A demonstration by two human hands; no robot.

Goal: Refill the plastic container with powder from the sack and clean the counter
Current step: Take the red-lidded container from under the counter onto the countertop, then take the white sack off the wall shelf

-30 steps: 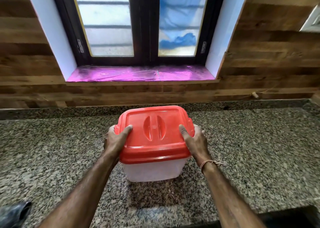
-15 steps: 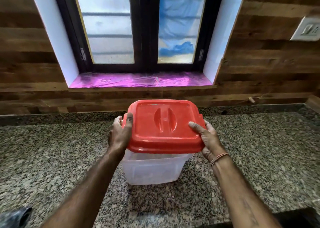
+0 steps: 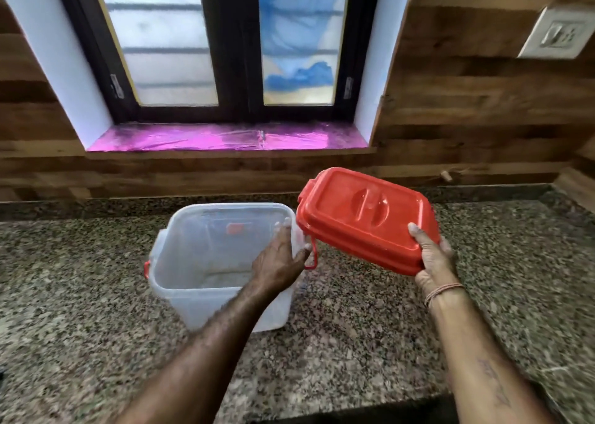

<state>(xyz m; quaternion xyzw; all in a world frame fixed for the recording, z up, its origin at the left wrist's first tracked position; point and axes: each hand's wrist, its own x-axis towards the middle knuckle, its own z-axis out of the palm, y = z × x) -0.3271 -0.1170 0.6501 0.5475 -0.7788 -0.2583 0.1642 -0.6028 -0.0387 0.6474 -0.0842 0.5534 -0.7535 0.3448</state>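
Observation:
The translucent plastic container [image 3: 193, 262] stands uncovered on the speckled granite counter [image 3: 354, 343], with a thin layer of pale powder on its bottom and small red latches at its sides. My left hand [image 3: 277, 262] grips its right rim. My right hand [image 3: 434, 259] holds the red lid [image 3: 363, 217] tilted in the air, to the right of the container and above the counter. No sack is in view.
A wood-panelled wall runs behind the counter, with a dark-framed window above a pink foil-covered sill [image 3: 225, 140]. A white switch plate [image 3: 557, 34] is on the wall at the upper right. The counter's front edge [image 3: 354, 410] lies near me.
The lid has come off the container and moved right in my right hand. My left hand has let go of the lid and shifted to the container's right rim.

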